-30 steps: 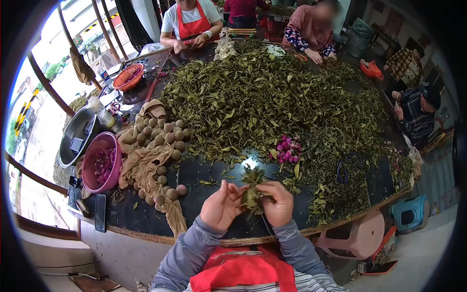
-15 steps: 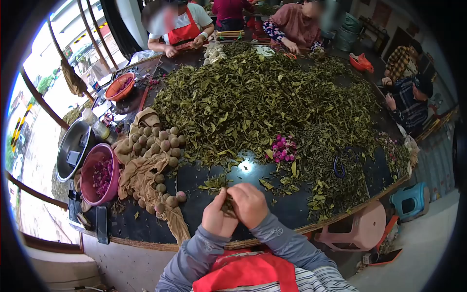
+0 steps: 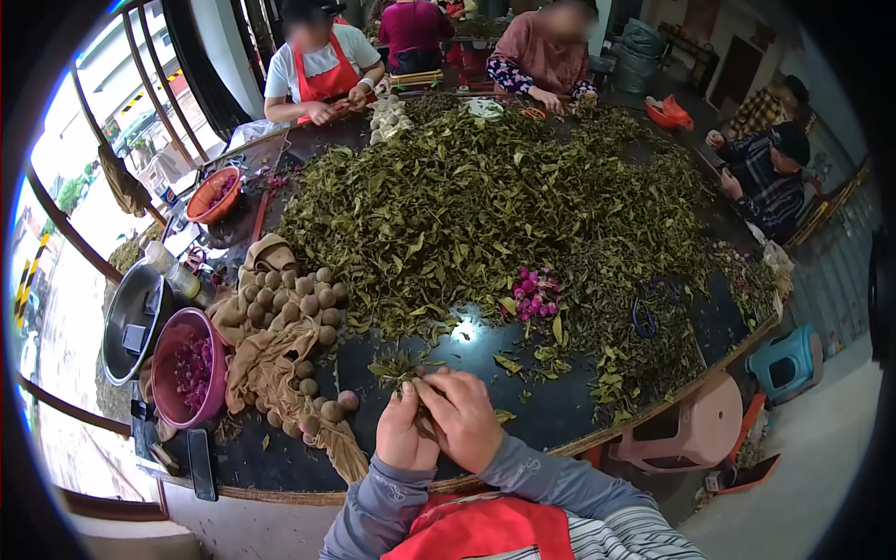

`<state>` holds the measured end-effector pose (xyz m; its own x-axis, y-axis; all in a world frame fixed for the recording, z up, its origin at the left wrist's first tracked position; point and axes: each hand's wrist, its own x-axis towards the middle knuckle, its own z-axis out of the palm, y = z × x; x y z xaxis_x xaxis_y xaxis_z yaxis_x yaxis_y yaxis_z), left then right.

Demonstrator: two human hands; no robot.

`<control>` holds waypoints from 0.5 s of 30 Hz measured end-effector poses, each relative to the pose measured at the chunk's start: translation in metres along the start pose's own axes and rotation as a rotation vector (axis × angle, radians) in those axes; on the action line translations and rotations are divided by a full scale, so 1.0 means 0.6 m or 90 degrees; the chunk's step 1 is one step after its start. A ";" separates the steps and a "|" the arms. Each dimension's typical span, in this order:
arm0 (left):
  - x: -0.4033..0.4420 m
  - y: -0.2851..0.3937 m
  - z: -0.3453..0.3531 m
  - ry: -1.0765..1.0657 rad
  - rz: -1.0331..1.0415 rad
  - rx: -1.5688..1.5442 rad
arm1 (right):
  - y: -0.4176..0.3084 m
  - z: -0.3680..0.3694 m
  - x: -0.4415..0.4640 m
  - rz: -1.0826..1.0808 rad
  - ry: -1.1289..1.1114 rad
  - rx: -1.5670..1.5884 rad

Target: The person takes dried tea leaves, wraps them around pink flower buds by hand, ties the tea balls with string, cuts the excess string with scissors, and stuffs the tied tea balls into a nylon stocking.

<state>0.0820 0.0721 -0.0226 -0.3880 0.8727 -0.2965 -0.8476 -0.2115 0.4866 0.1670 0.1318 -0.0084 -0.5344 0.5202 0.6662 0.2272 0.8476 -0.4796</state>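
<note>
Close to the table's front edge, my left hand [image 3: 407, 435] and my right hand [image 3: 465, 422] are pressed together around a small bunch of dried leaves [image 3: 396, 370]. The leaf tips stick out above my fingers, while the lower part of the bunch is hidden by them. Both hands are closed, with the right fingers bent over the front of the left. Beyond them rises a wide heap of dried green leaves [image 3: 448, 205]. A cluster of pink-purple dried flowers [image 3: 535, 294] lies at the heap's near side.
Round wrapped balls [image 3: 329, 317] lie on brown cloth [image 3: 271, 359] at left. Nearby stand a pink bowl [image 3: 217, 378] of purple flowers, a metal basin [image 3: 114, 350] and a phone [image 3: 201, 464]. Blue-handled scissors [image 3: 642, 320] rest among leaves at right. Several people work around the table [image 3: 560, 411].
The view has shifted a little. My hands have turned slightly, and more leaf tips now show above my fingers. Both stay closed together on the bunch.
</note>
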 end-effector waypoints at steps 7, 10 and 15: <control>0.005 -0.008 0.001 0.000 0.015 0.005 | -0.004 -0.016 -0.015 0.082 -0.079 -0.041; 0.010 -0.013 -0.010 0.011 0.148 0.189 | 0.009 -0.048 0.008 0.085 -0.205 -0.036; -0.013 0.081 0.017 -0.125 -0.093 0.636 | 0.020 -0.086 0.015 -0.166 -0.104 -0.146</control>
<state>0.0473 0.0593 0.0118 -0.1623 0.9362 -0.3118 -0.1589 0.2871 0.9446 0.2068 0.1520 0.0217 -0.7171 0.2762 0.6399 0.2326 0.9603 -0.1538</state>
